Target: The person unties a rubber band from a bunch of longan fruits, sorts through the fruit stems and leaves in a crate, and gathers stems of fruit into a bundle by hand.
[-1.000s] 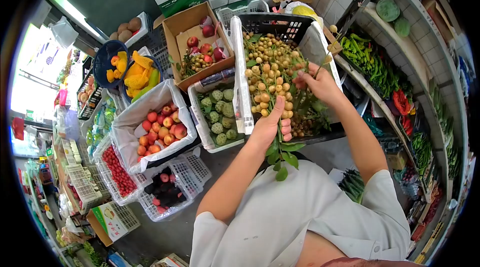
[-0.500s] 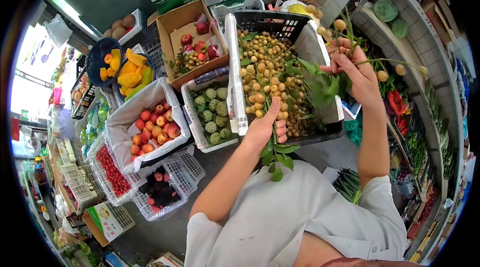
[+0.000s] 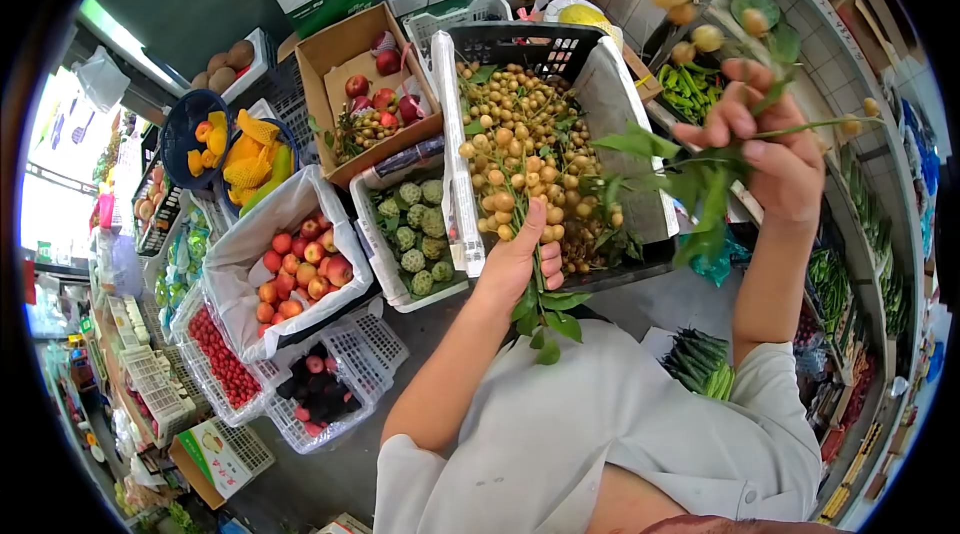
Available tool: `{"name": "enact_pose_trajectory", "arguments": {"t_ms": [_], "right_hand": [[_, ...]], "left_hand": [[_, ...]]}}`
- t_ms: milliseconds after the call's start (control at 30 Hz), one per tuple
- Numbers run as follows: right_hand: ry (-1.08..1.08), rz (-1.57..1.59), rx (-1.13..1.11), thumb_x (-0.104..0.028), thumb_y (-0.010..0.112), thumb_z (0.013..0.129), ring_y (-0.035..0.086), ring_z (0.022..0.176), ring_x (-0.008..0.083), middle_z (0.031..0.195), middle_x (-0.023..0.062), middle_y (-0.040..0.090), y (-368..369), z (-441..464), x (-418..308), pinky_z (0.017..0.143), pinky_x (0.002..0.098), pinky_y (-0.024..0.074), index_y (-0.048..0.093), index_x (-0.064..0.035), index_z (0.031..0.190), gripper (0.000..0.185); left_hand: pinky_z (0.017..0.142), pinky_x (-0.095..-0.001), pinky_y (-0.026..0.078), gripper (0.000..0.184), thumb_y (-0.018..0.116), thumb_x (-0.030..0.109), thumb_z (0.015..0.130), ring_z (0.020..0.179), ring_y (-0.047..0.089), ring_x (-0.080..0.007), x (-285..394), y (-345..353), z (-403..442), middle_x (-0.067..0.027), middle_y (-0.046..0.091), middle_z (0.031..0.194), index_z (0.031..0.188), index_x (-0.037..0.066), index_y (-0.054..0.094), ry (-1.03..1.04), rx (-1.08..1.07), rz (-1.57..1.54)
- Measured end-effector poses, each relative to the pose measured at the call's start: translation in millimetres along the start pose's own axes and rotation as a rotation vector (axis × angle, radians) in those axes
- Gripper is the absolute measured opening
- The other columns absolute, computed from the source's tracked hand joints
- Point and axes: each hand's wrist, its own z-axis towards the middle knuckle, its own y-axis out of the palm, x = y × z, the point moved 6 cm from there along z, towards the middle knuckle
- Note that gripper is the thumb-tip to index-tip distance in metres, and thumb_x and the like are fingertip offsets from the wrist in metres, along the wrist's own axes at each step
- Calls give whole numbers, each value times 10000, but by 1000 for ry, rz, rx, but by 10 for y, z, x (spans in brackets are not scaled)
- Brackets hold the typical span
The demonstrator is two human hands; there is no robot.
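Note:
My left hand (image 3: 517,264) is closed around the leafy stems of a bunch of small round golden-brown fruit (image 3: 505,179). Its thumb lies over the stems, and the fruit extends up over the crate. Green leaves (image 3: 548,326) hang below the fist. Off to the right, my raised right hand (image 3: 775,149) pinches a leafy fruit sprig (image 3: 708,179). Several fruits on that sprig stick out above and to the right of the fingers, partly blurred. Beneath the left-hand bunch, a black crate (image 3: 515,42) with white lining holds more such fruit.
Left of the crate stand a basket of knobbly green fruit (image 3: 412,234), a cardboard box (image 3: 320,59) with red fruit, and a lined crate of apples (image 3: 305,264). Vegetable shelves (image 3: 835,64) curve along the right. Dark green vegetables (image 3: 700,359) lie near the shirt.
My right hand has moved right and slightly down with the sprig, away from the crate, and its leaves swing. My left hand keeps its hold, and the view has shifted slightly.

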Motion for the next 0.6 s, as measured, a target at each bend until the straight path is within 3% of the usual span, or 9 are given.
{"name": "enact_pose_trajectory", "arguments": {"t_ms": [100,233,367,467,533,567,600], "right_hand": [[-119,114,-104,5,540,831,597,964,189,934,18,450,5,69,-214,1100,619,470,365,36,1512,704],[143,-232,-104,53,479,926,583,976,163,971,16,464,53,160,240,1091,477,484,387,13,1501,584],[287,-220,-23,99,479,928,591,977,143,996,15,489,32,33,583,1042,418,512,399,26,1479,561],[340,-204,-43,84,499,927,600,965,144,967,5,497,139,-26,759,1016,410,532,377,43,1483,570],[390,-158,-39,79,506,925,603,968,144,960,2,498,249,-93,852,1013,402,533,376,49,1481,572],[436,-117,-35,74,513,923,606,971,144,953,0,499,288,-140,906,1011,394,534,374,55,1479,573],[444,-67,-37,78,529,924,609,983,145,959,1,500,306,-197,982,994,366,526,375,47,1486,583]], "left_hand": [[490,-252,348,572,662,697,882,545,412,-87,18,1,-39,39,425,660,843,160,469,4,25,-5],[489,-252,358,560,660,687,888,544,417,-84,-4,-28,-4,36,433,660,891,159,471,-5,-4,-8],[501,-246,366,548,657,675,897,555,427,-86,-34,-47,13,33,452,683,927,152,498,9,-16,-44],[517,-243,379,538,654,648,915,576,440,-90,2,-23,-13,2,525,761,1018,134,533,50,-50,3],[535,-271,468,586,696,531,944,614,488,-92,1,-60,-1,-89,661,898,1257,61,540,96,-31,17],[535,-271,468,586,696,531,944,614,488,-92,-12,-83,19,-89,661,898,1257,61,540,91,-27,15],[540,-264,475,564,693,494,958,620,490,-87,2,-65,39,-145,688,1007,1268,50,535,128,-101,20]]}}
